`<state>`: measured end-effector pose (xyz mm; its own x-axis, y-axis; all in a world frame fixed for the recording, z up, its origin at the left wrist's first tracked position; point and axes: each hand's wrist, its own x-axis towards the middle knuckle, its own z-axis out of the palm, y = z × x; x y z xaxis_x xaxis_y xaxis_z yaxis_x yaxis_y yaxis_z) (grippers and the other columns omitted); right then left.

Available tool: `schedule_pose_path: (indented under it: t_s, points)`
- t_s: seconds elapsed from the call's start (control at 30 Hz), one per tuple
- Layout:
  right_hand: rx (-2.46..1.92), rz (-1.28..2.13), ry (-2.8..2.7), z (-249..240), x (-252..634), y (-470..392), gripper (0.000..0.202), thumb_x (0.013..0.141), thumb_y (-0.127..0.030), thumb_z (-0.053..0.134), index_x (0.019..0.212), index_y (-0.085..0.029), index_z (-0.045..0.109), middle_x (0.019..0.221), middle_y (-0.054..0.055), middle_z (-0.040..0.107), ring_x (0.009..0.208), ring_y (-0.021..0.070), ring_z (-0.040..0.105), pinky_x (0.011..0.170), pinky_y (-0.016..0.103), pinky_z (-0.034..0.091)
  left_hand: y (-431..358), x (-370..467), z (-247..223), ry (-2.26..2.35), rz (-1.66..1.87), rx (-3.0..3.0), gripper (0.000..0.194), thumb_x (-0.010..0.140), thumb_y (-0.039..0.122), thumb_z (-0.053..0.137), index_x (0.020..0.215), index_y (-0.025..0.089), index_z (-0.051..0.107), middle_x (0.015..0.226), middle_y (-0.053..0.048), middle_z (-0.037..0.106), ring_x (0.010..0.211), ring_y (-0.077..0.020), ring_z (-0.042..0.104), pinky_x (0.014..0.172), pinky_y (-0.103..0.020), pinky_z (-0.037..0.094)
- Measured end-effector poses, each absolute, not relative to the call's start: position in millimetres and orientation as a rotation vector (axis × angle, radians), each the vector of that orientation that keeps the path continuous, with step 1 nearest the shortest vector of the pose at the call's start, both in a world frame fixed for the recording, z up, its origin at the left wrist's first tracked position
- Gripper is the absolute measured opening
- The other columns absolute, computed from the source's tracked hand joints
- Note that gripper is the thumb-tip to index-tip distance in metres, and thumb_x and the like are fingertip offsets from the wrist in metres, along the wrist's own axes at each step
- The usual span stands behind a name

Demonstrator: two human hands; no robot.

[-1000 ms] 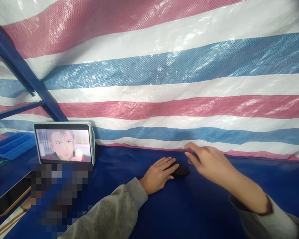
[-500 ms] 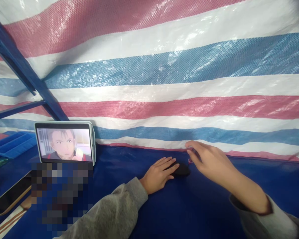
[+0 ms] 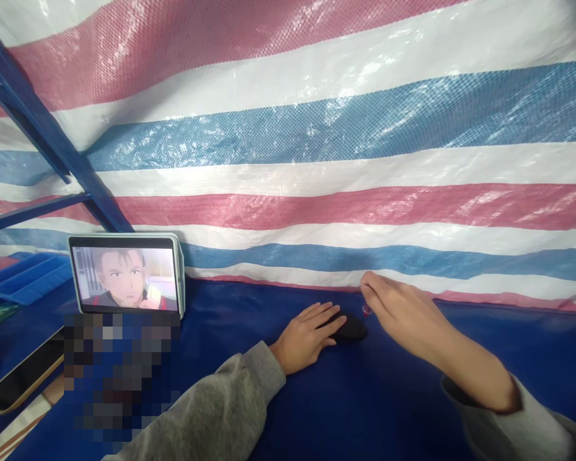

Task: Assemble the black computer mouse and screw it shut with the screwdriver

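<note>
A black computer mouse (image 3: 351, 328) lies on the dark blue tabletop. My left hand (image 3: 310, 336) rests flat over its left side, fingers stretched out and slightly spread. Just right of the mouse, my right hand (image 3: 397, 310) is raised above the table with its fingers pinched together. Below those fingers shows a small screwdriver (image 3: 367, 310) with a clear reddish handle, pointing down at the mouse's right end. Most of the screwdriver is hidden by the hand, and I cannot tell whether its tip touches the mouse.
At the left a tablet (image 3: 127, 275) stands propped up, playing a cartoon. A phone (image 3: 24, 371) lies nearer me, beside a blurred patch. Blue trays (image 3: 33, 278) sit farther left. Behind the table hang a striped plastic sheet (image 3: 317, 211) and a blue metal frame (image 3: 89, 182).
The fingers of my right hand have closed more tightly and turned around the top of the screwdriver. My left hand and the mouse stay in place.
</note>
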<state>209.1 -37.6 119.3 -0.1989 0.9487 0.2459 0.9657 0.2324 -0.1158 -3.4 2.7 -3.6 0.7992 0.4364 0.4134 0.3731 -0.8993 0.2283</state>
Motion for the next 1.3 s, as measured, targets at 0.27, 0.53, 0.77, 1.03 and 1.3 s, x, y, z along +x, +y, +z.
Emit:
schedule_pose_path:
  t_s: [0.27,0.53,0.77,1.03,1.3]
  points:
    - [-1.770,-0.088,-2.252,115.3,211.8,-35.7,0.016,0.094,-0.028,0.036,0.083,-0.023,0.047,0.068,-0.001,0.067,0.056,0.0175,0.061,0.051,0.027,0.031,3.5,-3.5,-5.5,0.646,0.708,2.853,0.046,0.101,0.031,0.043,0.145,0.022,0.036,0.150,-0.007,0.040,0.141,-0.0206,0.033,0.117,-0.042,0.031]
    - [-1.691,-0.176,-2.241,106.2,215.8,-32.2,0.029,0.092,-0.050,0.047,0.089,-0.022,0.054,0.062,0.001,0.068,0.055,0.0210,0.065,0.048,0.027,0.031,3.6,-2.8,-5.7,0.635,0.690,2.864,0.046,0.100,0.030,0.044,0.144,0.021,0.037,0.150,-0.007,0.039,0.143,-0.0204,0.030,0.119,-0.042,0.028]
    - [-1.721,-0.286,-2.222,103.3,217.3,-29.6,0.036,0.090,-0.057,0.046,0.085,-0.021,0.054,0.060,0.003,0.067,0.054,0.0229,0.064,0.047,0.027,0.028,2.8,-2.7,-6.1,0.630,0.693,2.871,0.046,0.100,0.030,0.044,0.145,0.022,0.036,0.151,-0.006,0.038,0.143,-0.0203,0.030,0.119,-0.043,0.028]
    - [-1.769,-0.080,-2.154,110.2,212.3,-31.7,0.033,0.094,-0.045,0.040,0.076,-0.022,0.054,0.069,0.005,0.067,0.058,0.0197,0.060,0.053,0.029,0.032,2.9,-3.3,-4.7,0.625,0.692,2.870,0.045,0.100,0.029,0.044,0.144,0.021,0.038,0.150,-0.007,0.039,0.143,-0.0204,0.030,0.119,-0.042,0.028]
    - [-1.212,1.128,-1.481,102.8,205.7,-25.7,0.016,0.084,-0.032,0.053,0.091,-0.022,0.064,0.078,0.003,0.069,0.078,0.0200,0.064,0.067,0.031,0.044,5.0,-3.6,-8.5,0.649,0.706,2.846,0.047,0.100,0.031,0.044,0.146,0.023,0.034,0.150,-0.006,0.040,0.142,-0.0202,0.032,0.118,-0.042,0.030]
